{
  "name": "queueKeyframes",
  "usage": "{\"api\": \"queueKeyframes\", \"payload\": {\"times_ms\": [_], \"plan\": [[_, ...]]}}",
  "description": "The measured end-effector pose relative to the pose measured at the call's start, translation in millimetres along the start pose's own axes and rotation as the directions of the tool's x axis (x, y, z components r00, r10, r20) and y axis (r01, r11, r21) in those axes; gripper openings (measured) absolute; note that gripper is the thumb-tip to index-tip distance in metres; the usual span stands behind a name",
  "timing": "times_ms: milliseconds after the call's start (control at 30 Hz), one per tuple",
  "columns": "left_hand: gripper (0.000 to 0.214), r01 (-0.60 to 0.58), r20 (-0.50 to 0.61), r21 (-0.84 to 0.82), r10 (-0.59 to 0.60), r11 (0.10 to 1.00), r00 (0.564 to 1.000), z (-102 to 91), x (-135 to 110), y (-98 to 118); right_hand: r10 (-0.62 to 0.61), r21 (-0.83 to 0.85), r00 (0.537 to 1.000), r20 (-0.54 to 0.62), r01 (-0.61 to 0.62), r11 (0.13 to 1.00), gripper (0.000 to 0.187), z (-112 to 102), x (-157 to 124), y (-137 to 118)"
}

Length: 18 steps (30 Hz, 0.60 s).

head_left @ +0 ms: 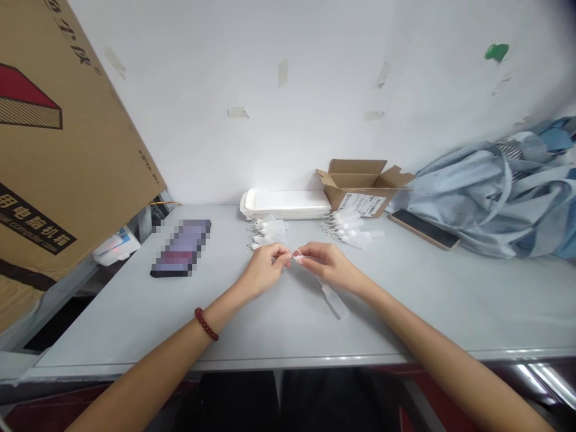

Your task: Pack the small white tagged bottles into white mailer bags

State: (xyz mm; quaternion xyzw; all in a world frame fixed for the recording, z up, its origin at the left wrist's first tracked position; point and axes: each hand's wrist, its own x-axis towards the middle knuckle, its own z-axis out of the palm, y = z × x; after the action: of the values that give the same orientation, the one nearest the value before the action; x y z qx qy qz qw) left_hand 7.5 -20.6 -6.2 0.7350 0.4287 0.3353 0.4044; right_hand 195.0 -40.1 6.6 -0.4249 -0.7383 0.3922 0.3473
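Note:
Both hands meet over the middle of the table. My left hand (265,269) is closed in a pinch on a small white end of a cord. Opposite it, my right hand (332,265) pinches the same white cord (297,254), its fingertips nearly touching the left ones. From under the right hand the cord runs down to a translucent white tag (335,301), which hangs or lies at a slant. Behind the left hand lies a bunch of similar corded tags (273,228); a second bunch (351,227) lies beyond the right hand. Fingers partly hide the cord's ends.
A stack of white trays or sleeves (288,201) and an open cardboard box (360,183) stand against the wall. A phone (423,228) and pale blue fabric (486,198) lie right. At left are a blurred-out phone (182,249) and a large carton (76,150).

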Motion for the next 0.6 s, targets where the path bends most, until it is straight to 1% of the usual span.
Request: {"api": "queueKeyframes", "payload": {"times_ms": [200, 300, 367, 467, 600], "plan": [[0.023, -0.021, 0.003, 0.002, 0.021, 1.000, 1.000, -5.2, 4.2, 4.1, 0.018, -0.030, 1.000, -0.014, -0.018, 0.999, 0.025, 0.4, 0.4, -2.8], [0.024, -0.023, -0.035, -0.007, 0.023, 1.000, 0.999, -11.4, 7.3, 4.8, 0.057, -0.056, 0.998, 0.032, -0.055, 0.997, 0.027, -3.0, 0.6, -6.1], [0.025, 0.007, -0.066, -0.037, -0.009, 0.999, 0.998, -15.8, 8.6, 4.2, 0.095, -0.050, 0.994, 0.055, -0.093, 0.994, 0.030, -6.7, 0.6, -8.1], [0.027, 0.063, -0.066, -0.097, -0.070, 0.993, 0.995, -21.0, 9.2, 3.8, 0.122, -0.039, 0.992, 0.020, -0.121, 0.992, 0.032, -12.5, 0.9, -9.3], [0.029, 0.068, -0.021, -0.088, -0.070, 0.994, 0.997, -22.3, 7.9, 7.6, 0.097, -0.050, 0.994, -0.042, -0.099, 0.994, 0.034, -16.2, 1.2, -9.5]]}}
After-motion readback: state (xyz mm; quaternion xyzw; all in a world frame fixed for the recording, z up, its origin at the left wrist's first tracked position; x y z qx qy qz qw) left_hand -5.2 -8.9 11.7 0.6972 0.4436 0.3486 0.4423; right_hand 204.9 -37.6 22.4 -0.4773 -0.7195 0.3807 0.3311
